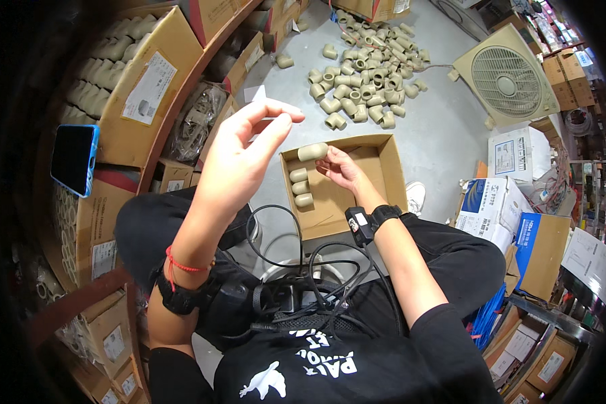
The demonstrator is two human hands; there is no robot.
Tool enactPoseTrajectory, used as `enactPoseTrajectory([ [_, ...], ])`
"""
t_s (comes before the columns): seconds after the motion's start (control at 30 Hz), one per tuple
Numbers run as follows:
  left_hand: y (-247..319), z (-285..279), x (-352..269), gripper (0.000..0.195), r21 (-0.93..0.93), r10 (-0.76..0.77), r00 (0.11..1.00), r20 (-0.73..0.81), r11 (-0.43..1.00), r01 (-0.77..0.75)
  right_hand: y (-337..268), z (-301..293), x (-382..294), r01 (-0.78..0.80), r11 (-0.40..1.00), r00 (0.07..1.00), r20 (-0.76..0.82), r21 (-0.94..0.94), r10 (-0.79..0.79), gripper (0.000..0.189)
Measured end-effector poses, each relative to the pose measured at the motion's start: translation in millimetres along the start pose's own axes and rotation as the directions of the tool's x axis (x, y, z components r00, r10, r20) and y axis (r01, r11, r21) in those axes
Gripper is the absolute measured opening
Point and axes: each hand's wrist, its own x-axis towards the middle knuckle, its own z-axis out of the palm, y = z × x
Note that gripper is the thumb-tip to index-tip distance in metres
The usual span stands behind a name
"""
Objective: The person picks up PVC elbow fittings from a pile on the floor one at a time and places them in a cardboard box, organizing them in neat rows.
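Observation:
My right hand (344,170) holds a beige plastic pipe elbow (313,151) by its right end, above the far left corner of an open cardboard box (341,214). Three similar elbows (300,188) stand in a row along the box's left wall. Raised to the left of the box, my left hand (245,146) has bent fingers, with the thumb near the index finger. Nothing is visible in its grasp. Beyond the box, a loose heap of beige pipe elbows (366,76) covers part of the grey floor.
A box fan (505,86) stands at the upper right. Left, shelves carry cartons of fittings (149,96) and a blue-cased phone (74,159). White cartons (492,209) stand to my right. Black cables (333,257) loop over my lap, near my right wrist.

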Motion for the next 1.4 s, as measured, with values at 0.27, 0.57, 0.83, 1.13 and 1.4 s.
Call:
enactPoseTrajectory([
  [0.27, -9.0, 0.8, 2.1, 0.024, 0.057, -0.041, 0.977, 0.21, 0.998, 0.029, -58.8, 79.0, -19.6, 0.045, 0.995, 0.903, 0.43, -0.089, -0.002, 0.037],
  [0.57, -8.5, -9.8, -1.7, 0.041, -0.022, 0.053, 0.981, 0.185, 0.999, -0.05, -83.9, 140.5, -40.4, 0.051, 0.989, 0.92, 0.393, -0.141, 0.008, 0.03],
  [0.83, -1.7, -9.3, -8.6, 0.037, 0.001, -0.093, 0.979, 0.182, 0.996, 0.094, -102.7, 143.5, -60.2, -0.072, 0.911, 0.923, 0.319, -0.406, 0.216, 0.027],
  [1.13, -3.6, -5.1, -11.0, 0.042, -0.15, -0.17, 0.928, 0.332, 0.962, 0.23, -100.0, 157.1, -67.2, -0.056, 0.829, 0.89, 0.348, -0.556, 0.294, 0.029],
  [1.4, -5.6, -8.5, -11.2, 0.051, -0.337, -0.229, 0.956, 0.183, 0.899, 0.279, -103.6, 169.0, -64.7, 0.014, 0.826, 0.992, 0.11, -0.564, 0.058, 0.033],
])
